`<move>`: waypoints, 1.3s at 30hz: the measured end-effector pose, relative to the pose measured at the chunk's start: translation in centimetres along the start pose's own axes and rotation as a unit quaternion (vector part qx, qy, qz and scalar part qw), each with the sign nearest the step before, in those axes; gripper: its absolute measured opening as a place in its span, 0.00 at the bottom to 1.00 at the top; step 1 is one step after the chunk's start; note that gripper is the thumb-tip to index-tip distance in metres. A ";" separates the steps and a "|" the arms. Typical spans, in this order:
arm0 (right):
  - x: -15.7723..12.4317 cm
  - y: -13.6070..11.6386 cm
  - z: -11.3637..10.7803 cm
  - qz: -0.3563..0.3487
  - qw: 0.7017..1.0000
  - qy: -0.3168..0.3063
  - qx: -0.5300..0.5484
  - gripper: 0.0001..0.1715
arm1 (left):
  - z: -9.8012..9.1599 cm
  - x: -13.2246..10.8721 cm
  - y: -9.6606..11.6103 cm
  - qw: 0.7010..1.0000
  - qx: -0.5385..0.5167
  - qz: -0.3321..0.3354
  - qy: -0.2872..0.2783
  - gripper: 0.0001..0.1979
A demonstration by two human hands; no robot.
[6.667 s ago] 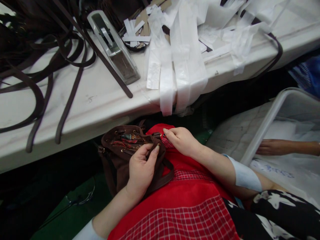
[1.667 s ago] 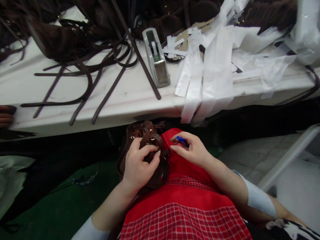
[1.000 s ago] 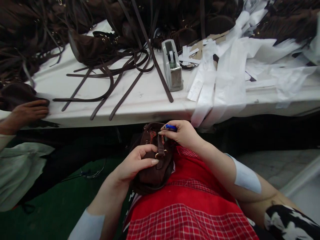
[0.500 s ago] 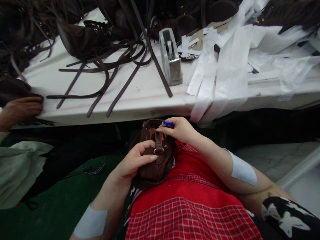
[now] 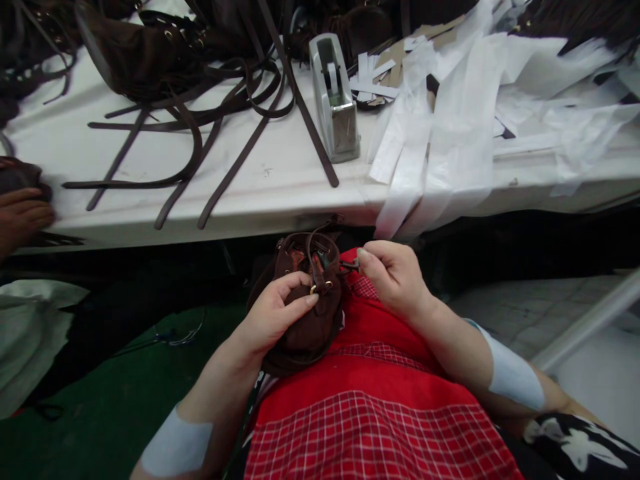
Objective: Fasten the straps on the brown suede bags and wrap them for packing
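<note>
While left hand (image 5: 273,310) pinches brown bag (image 5: 310,333) beside brass ring (image 5: 329,286), right thumb and finger grip what looks like dark cord (image 5: 349,265): right hand (image 5: 397,277) just beside bag's mouth. Step in hand, seemingly: working cord at rim; next move likely calls for firm left hold, steady right pull. Beyond fingers: tape dispenser (image 5: 345,130), loose straps (image 5: 233,173) further left.

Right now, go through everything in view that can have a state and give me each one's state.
Brown bag: open at the top
Left hand: closed on the bag's side
Right hand: closed on a thin dark piece
Loose straps: curled and crossed on the table
Tape dispenser: standing, white roll inside
White plastic: crumpled, overhanging the table edge
Paper strips: loose, heaped
Co-worker's hand: on a dark bag
</note>
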State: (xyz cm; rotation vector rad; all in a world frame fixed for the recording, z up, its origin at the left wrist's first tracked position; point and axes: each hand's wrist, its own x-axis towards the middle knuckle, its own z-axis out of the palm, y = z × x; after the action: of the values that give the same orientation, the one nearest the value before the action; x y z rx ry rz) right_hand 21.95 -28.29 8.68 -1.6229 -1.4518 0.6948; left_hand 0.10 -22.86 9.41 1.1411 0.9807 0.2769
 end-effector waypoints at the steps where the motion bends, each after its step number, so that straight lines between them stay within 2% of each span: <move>1: -0.1 0.1 0.3 0.019 0.999 -0.032 -0.012 0.30 | 0.1 0.1 0.1 1.000 0.013 0.005 -0.002 0.11; 3: -0.1 0.2 1.0 0.051 0.995 -0.084 -0.028 0.30 | 0.3 0.1 0.2 0.999 0.040 0.015 -0.008 0.10; 6: 0.2 0.3 1.9 0.075 0.988 -0.128 -0.033 0.29 | 0.4 0.1 0.3 0.996 0.086 0.023 -0.010 0.10; 13: 0.4 -0.1 2.4 0.092 0.982 -0.161 -0.044 0.26 | 0.6 -0.1 0.6 0.989 0.146 0.032 -0.013 0.08; 28: 0.4 -0.1 2.4 0.099 0.980 -0.167 -0.047 0.28 | 0.6 -0.1 0.5 0.988 0.149 0.039 -0.018 0.08; 33: 0.4 0.2 2.1 0.083 0.985 -0.151 0.005 0.31 | 0.6 -0.2 0.7 0.991 0.131 0.029 -0.011 0.09; 35: 0.2 0.6 1.7 0.072 0.988 -0.133 0.030 0.28 | 0.3 -0.3 0.9 0.994 0.109 0.025 -0.006 0.11; 39: -0.3 1.4 0.8 0.081 0.991 -0.104 0.031 0.13 | -1.1 -1.0 1.3 0.998 0.051 0.032 0.013 0.13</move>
State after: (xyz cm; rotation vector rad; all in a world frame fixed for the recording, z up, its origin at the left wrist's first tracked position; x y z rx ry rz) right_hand 21.96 -28.44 7.10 -1.6713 -1.4379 1.0188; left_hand -0.95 -22.18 10.96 1.2670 0.9903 0.2965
